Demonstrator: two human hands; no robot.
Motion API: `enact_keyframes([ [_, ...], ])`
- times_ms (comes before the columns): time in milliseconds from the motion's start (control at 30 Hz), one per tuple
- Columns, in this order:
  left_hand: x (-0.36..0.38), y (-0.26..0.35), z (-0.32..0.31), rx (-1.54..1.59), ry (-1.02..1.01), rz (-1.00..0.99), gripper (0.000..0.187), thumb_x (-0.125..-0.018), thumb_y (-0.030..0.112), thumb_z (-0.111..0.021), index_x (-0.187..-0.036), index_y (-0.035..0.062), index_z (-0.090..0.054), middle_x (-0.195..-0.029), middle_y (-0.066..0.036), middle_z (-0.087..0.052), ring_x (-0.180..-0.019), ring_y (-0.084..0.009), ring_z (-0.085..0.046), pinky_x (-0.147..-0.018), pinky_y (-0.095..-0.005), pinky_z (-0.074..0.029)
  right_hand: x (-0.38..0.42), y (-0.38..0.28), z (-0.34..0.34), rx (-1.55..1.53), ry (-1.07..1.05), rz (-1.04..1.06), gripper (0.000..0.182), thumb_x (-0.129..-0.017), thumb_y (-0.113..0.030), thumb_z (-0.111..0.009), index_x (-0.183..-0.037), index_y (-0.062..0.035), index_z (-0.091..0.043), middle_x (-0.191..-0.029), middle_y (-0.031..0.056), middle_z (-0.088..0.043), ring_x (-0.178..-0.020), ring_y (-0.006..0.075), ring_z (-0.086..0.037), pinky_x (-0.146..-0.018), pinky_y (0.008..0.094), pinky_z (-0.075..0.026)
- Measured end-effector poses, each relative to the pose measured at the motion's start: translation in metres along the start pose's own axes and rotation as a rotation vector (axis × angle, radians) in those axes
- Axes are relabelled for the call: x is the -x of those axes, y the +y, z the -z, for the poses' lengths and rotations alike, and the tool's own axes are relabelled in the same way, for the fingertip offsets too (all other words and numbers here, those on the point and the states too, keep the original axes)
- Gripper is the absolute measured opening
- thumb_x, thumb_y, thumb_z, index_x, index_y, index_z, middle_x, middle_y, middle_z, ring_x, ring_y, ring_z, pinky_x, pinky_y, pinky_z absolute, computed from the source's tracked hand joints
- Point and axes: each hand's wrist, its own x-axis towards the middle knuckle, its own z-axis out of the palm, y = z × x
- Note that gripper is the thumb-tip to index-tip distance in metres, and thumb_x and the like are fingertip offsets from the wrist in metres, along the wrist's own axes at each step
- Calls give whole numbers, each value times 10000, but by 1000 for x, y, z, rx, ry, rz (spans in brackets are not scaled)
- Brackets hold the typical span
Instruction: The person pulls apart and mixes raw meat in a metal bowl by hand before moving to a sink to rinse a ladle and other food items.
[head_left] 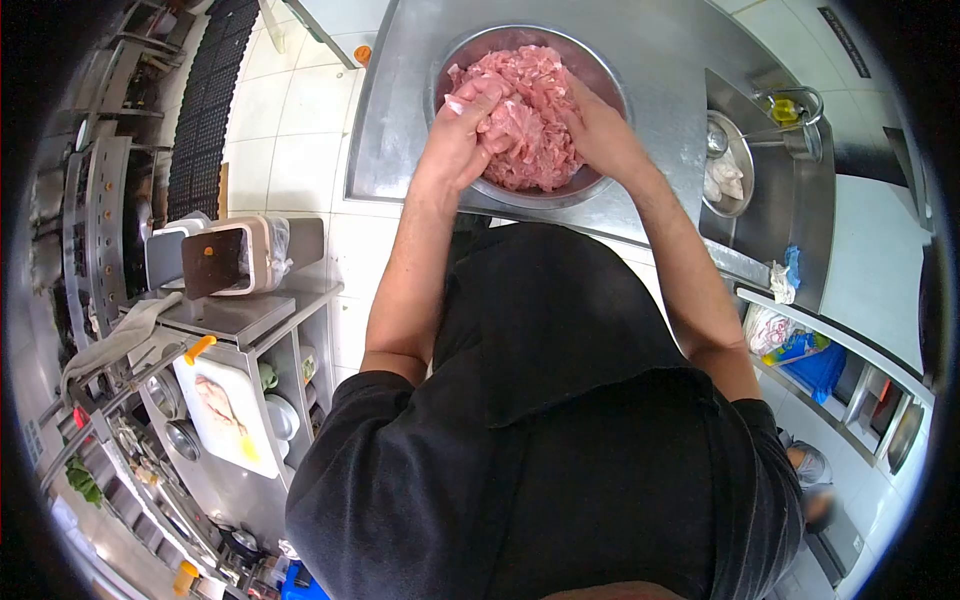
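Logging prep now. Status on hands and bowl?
Left hand and right hand both in the meat, gripping it. Metal bowl on steel counter. Nothing in the way.

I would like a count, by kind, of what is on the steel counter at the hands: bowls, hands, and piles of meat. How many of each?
Metal bowl: 1
Pile of raw pink meat pieces in the bowl: 1
Hands in the meat: 2, left hand and right hand
Total: 4
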Motion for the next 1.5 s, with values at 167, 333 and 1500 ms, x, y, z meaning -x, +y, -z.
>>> enact_keyframes([
  [167,-2,-2,-5,105,41,1,65,-1064,161,-619,-1042,118,-577,-798,9,-539,-646,-88,-473,-540,-250,-374,4,-31,7,-493,-150,51,410,-1033,-246,-627,-1373,-17,-621,-1344,205,-679,-1235,325,-661,-1067,402,-499],
  [333,-18,-15,1,205,-38,-3,120,-1071,162,-602,-975,118,-545,-761,9,-481,-650,-97,-452,-550,-255,-364,13,-16,-20,-530,-189,-7,405,-1011,-195,-667,-1375,-24,-622,-1274,143,-703,-1152,231,-677,-1013,363,-520],
  [1500,-31,-31,32,-1090,224,-48,337,-1040,31,-510,-1359,15,-614,-1235,-152,-694,-951,-239,-744,-795,-345,-654,6,48,-51,-152,-75,-228,387,-966,-160,-634,-1349,-114,-672,-1135,190,-748,-1036,284,-715,-948,378,-548],
])
